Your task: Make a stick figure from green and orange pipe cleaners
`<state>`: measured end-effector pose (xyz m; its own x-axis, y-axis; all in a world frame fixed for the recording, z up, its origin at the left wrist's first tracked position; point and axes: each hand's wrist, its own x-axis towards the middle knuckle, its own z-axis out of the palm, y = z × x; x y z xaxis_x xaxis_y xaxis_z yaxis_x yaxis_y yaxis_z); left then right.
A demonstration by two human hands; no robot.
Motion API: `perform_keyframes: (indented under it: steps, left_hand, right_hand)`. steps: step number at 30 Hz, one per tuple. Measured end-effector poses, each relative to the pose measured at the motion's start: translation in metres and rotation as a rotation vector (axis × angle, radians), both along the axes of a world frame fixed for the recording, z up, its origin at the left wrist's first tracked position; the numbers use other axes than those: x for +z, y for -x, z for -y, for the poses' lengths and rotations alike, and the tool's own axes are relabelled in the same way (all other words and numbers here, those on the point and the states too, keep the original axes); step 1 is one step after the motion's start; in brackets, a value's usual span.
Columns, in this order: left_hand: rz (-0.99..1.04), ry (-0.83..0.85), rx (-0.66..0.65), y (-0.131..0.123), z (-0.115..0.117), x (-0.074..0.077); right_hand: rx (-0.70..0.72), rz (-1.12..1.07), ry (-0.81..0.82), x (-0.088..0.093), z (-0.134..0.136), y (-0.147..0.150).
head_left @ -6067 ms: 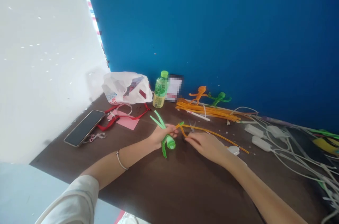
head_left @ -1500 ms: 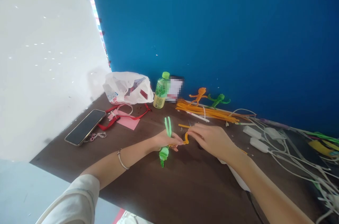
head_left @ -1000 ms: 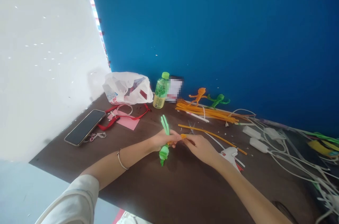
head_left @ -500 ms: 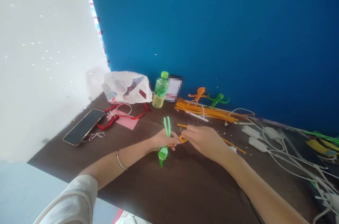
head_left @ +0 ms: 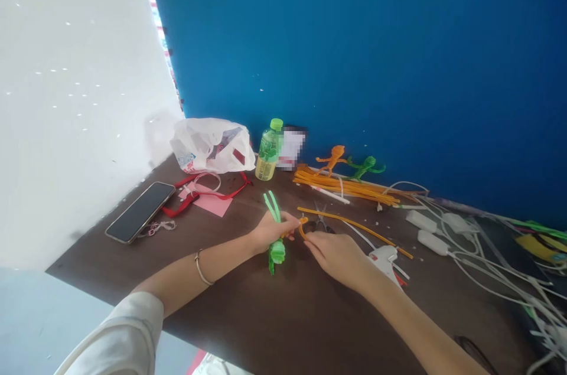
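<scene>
A green pipe-cleaner figure (head_left: 277,252) is in my left hand (head_left: 269,232), whose fingers are closed round it. Two light green stems poke up above the hand, and a rounded coiled part with a darker green tail hangs below. My right hand (head_left: 339,254) pinches a curled orange pipe cleaner (head_left: 302,228) that bends toward the left fingertips; whether it joins the green figure is hidden by the fingers. Just behind the right hand lie dark-handled scissors (head_left: 322,220) and a loose orange pipe cleaner (head_left: 354,222). A white glue gun (head_left: 384,258) is partly covered by the right wrist.
An orange figure (head_left: 333,157) and a green figure (head_left: 367,168) stand by the wall behind an orange pipe-cleaner bundle (head_left: 348,187). A drink bottle (head_left: 268,153), a plastic bag (head_left: 208,142) and a phone (head_left: 140,212) are leftward. White cables with adapters (head_left: 433,242) crowd the right.
My right hand has moved down and slightly right, uncovering the scissors and more of the glue gun. The green figure has tilted, its stems now leaning left.
</scene>
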<state>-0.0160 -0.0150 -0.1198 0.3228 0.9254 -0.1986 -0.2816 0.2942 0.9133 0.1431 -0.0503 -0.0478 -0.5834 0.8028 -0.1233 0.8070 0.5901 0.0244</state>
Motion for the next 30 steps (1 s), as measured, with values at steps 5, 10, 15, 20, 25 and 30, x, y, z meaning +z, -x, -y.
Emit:
perform_keyframes:
  steps: [5, 10, 15, 20, 25, 30]
  left_hand:
    - [-0.032, -0.002, -0.058, 0.001, 0.002, 0.003]
    - [-0.061, 0.035, -0.167, 0.004, 0.004, 0.009]
    - [0.030, 0.028, -0.303, 0.007, 0.009, 0.017]
    - [0.114, 0.042, -0.341, 0.008, 0.007, 0.016]
    - [0.146, 0.089, -0.174, 0.005, 0.002, 0.006]
    - [0.122, 0.071, -0.066, 0.001, 0.000, 0.003]
  right_hand:
    - [0.192, 0.057, -0.181, 0.008, 0.001, 0.001]
    - [0.266, -0.043, -0.163, 0.025, -0.021, -0.004]
    - [0.022, -0.234, 0.048, 0.026, -0.039, -0.003]
    - [-0.174, -0.399, 0.279, 0.005, -0.041, -0.010]
    - [-0.245, -0.379, 0.241, -0.009, -0.029, -0.014]
    - [-0.107, -0.159, 0.103, -0.010, -0.005, 0.001]
